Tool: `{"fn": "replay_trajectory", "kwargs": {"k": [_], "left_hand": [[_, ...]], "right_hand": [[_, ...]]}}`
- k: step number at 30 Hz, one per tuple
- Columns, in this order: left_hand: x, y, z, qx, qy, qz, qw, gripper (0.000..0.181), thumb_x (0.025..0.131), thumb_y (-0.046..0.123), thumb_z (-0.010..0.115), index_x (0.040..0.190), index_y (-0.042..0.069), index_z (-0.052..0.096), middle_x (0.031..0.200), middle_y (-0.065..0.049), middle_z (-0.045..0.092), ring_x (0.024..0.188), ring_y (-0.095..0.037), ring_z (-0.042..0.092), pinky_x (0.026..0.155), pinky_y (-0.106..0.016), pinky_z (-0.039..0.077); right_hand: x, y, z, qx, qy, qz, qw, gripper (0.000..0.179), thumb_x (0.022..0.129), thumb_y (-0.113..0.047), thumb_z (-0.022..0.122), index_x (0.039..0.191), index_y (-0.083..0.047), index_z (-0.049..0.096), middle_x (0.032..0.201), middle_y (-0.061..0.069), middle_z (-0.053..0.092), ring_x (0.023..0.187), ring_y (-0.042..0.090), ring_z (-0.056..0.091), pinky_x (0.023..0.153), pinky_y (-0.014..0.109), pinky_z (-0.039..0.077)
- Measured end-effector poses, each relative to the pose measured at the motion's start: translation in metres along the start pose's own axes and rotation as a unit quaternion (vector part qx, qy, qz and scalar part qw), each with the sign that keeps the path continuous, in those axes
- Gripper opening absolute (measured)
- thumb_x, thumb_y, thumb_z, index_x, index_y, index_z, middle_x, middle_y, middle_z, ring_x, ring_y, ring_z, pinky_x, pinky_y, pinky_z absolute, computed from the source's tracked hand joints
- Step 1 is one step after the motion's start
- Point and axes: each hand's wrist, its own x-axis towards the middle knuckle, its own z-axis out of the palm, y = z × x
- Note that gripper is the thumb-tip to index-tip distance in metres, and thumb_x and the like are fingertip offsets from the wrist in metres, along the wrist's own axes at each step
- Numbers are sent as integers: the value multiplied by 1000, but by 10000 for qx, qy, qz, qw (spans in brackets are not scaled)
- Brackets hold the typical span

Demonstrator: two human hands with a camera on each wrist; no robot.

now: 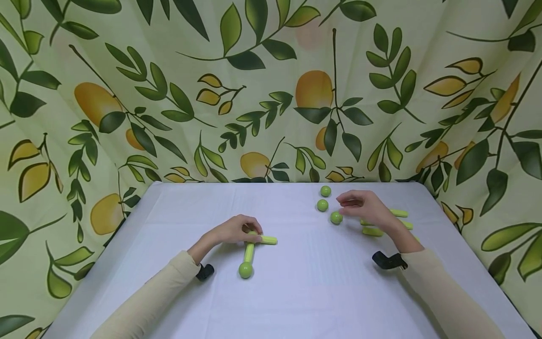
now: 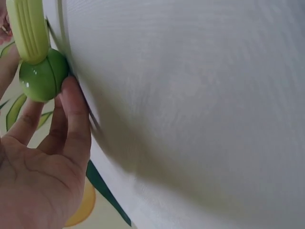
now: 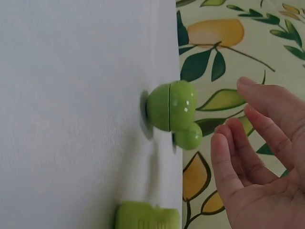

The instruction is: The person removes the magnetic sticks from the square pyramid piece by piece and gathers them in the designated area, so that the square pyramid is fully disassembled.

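My left hand (image 1: 237,230) grips a green ball (image 2: 40,81) by its sides, low over the white table. Ribbed light-green rods adjoin it: one rod (image 1: 249,253) runs toward the front and ends at another green ball (image 1: 245,270), while a second rod (image 1: 268,240) points right. Fingers partly cover the joint in the head view. On the right, my right hand (image 1: 366,207) hovers by the nearest loose ball (image 1: 336,217), fingers extended and apart from it in the right wrist view. That ball (image 3: 174,106) shows a seam around its middle.
Two more loose green balls, a middle one (image 1: 322,205) and a far one (image 1: 325,190), lie toward the table's back edge. Several light-green rods (image 1: 372,231) lie beneath and beyond the right hand. A leaf-and-fruit patterned curtain (image 1: 271,117) hangs behind and beside the white table (image 1: 296,296).
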Motion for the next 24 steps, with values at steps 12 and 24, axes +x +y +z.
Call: {"fn": "replay_trajectory", "kwargs": {"k": [12,24], "left_hand": [[-8,2,-9,-344,-203,-23,9992,18,95,12,74,108,4,66,107,-3,65,100,-20,62,90,-32,53],[-9,-3,-8,-565,-82,-153,9983,18,93,13,76,105,4,67,104,-4,65,93,-20,63,72,-31,55]], "right_hand": [[6,-15,36,545,-489,-472,9962,36,88,-2,80,118,11,66,116,29,65,103,31,65,87,25,55],[18,-20,96,618,-1458,-833,9839,31,87,-5,81,114,7,69,109,21,68,96,25,68,84,32,58]]}}
